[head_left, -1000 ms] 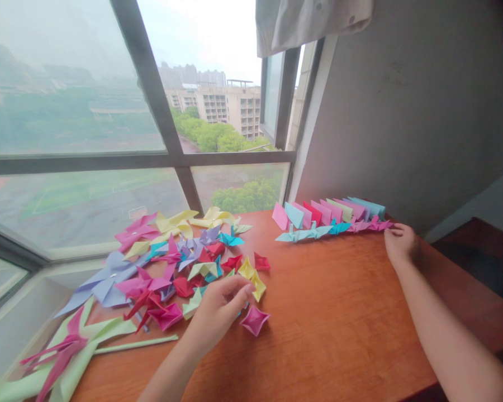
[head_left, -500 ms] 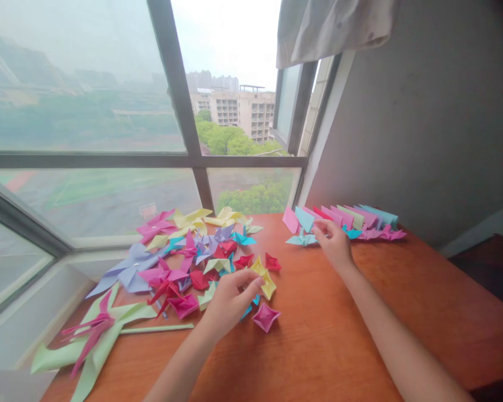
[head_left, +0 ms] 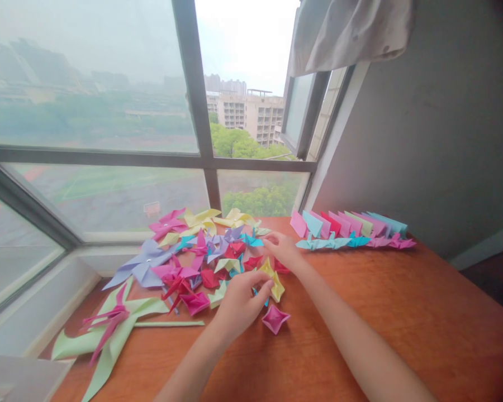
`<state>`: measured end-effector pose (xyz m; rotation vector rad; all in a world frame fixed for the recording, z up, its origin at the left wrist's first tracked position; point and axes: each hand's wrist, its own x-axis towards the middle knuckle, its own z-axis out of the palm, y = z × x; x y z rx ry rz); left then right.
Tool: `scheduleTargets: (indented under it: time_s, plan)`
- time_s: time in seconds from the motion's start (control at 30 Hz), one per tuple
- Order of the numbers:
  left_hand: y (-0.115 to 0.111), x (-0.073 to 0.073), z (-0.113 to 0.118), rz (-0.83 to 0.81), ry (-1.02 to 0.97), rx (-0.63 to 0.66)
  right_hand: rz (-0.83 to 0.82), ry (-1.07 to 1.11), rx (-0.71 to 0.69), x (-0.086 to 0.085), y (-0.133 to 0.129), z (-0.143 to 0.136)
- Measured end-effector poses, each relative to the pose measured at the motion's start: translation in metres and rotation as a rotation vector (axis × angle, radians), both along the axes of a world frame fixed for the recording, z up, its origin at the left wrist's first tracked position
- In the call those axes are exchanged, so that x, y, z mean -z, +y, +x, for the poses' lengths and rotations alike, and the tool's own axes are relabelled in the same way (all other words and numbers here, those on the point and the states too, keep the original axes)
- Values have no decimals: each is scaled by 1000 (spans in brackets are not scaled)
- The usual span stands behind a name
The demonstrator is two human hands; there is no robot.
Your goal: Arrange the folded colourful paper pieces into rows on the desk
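Note:
My left hand (head_left: 243, 298) is over the front of a pile of folded paper, thumb and forefinger curled close together beside the yellow paper boats (head_left: 278, 287). What its fingertips hold, if anything, I cannot make out. My right hand (head_left: 283, 250) reaches to the pile's right edge, fingers pinched at the tip of a blue paper crane (head_left: 250, 240). Partly behind that wrist is a red paper boat (head_left: 281, 268). A pink paper boat (head_left: 275, 319) sits alone on the wood in front. Small blue paper shows below my left thumb.
Several paper cranes (head_left: 335, 242) form a row at the back right, before a line of upright folded sheets (head_left: 350, 223). Pinwheels (head_left: 145, 263) lie at the left, including a large green one (head_left: 109, 346). A window (head_left: 247, 163) and a grey wall (head_left: 440, 139) border the wooden table (head_left: 402, 301).
My right hand has left the crane row and moved left to the pile; a light blue crane stands where it was. My left hand has barely moved. The view has shifted slightly.

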<state>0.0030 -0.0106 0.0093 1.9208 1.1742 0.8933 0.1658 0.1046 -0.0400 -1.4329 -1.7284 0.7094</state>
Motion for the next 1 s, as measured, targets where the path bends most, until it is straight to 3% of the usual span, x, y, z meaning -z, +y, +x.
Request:
scheduleTargets:
  time_s: [0.3,0.57,0.73,0.9,1.0]
  plan:
    - [-1,2,1,12,-19,12,63,27,-37,-6,-1,-16]
    - [0,4,1,-49,-56,34,188,165,56,-37,-33,6]
    - [3,7,0,-209,-285,-5,139,493,54,-50,-66,29]
    - [8,12,3,-456,-617,-41,108,820,-37,-40,-96,37]
    - [8,13,2,-553,-734,-52,11,864,-142,-32,-105,36]
